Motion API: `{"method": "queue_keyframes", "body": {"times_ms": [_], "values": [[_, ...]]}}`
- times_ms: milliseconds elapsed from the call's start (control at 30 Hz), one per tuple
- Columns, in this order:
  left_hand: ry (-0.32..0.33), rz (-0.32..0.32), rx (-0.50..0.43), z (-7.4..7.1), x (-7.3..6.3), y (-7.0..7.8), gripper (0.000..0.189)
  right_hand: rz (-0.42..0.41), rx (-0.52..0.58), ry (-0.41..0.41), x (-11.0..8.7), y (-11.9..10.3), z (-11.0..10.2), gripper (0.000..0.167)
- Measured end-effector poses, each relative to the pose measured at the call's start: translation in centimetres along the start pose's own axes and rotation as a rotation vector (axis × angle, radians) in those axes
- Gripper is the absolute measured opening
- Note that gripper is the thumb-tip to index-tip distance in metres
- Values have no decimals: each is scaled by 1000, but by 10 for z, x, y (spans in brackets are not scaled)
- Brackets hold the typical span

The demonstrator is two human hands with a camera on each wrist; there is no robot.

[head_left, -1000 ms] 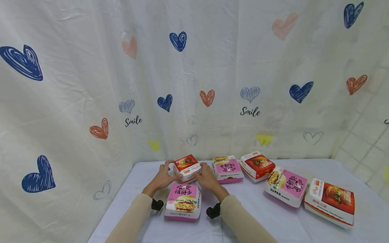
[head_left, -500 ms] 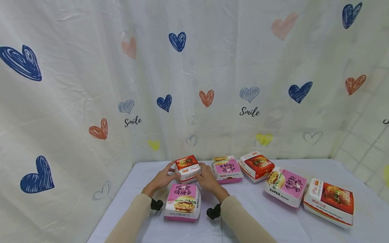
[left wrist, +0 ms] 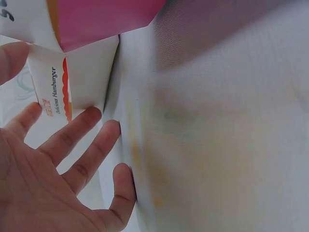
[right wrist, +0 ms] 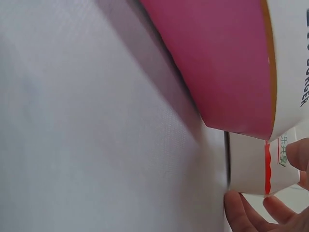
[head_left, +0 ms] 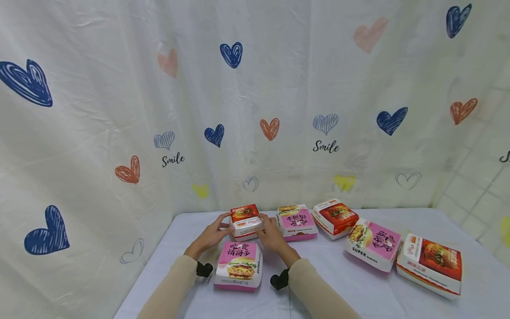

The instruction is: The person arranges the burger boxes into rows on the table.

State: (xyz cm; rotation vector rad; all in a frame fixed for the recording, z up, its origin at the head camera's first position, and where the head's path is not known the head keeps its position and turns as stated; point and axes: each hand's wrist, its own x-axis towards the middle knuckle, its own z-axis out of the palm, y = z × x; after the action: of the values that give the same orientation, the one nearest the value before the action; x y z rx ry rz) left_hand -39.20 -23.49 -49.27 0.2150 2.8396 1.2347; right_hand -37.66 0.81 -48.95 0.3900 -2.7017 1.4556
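In the head view, a red-and-white burger box [head_left: 245, 223] sits at the back left of the table between both hands. My left hand [head_left: 212, 235] holds its left side, the thumb toward the front. On the opposite side, my right hand [head_left: 273, 235] grips the box around its front right corner. The left wrist view shows spread fingertips against the white lower wall of that box [left wrist: 89, 77], with the ring and little fingers off it. A pink burger box [head_left: 240, 263] lies just in front, between the forearms, and partly covers the red-and-white one in both wrist views.
To the right, a curved row holds a pink burger box [head_left: 296, 221], a red-and-white one [head_left: 335, 217], another pink one [head_left: 373, 243] and a larger-looking red-and-white one [head_left: 430, 264]. A white curtain [head_left: 287, 177] with printed hearts hangs behind the table [head_left: 314, 283].
The red-and-white box between the hands has turned slightly, its front now squarer to me. Both hands moved only a little with it. The other boxes keep their places.
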Motion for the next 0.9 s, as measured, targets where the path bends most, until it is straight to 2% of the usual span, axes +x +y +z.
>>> {"method": "queue_keyframes", "body": {"times_ms": [300, 900], "values": [[-4, -50, 31, 0, -1, -1, 73, -9, -2, 9, 4, 6, 2, 50], [-31, -22, -15, -1, -2, -3, 68, 18, -32, 21, 3, 4, 2, 53]]}}
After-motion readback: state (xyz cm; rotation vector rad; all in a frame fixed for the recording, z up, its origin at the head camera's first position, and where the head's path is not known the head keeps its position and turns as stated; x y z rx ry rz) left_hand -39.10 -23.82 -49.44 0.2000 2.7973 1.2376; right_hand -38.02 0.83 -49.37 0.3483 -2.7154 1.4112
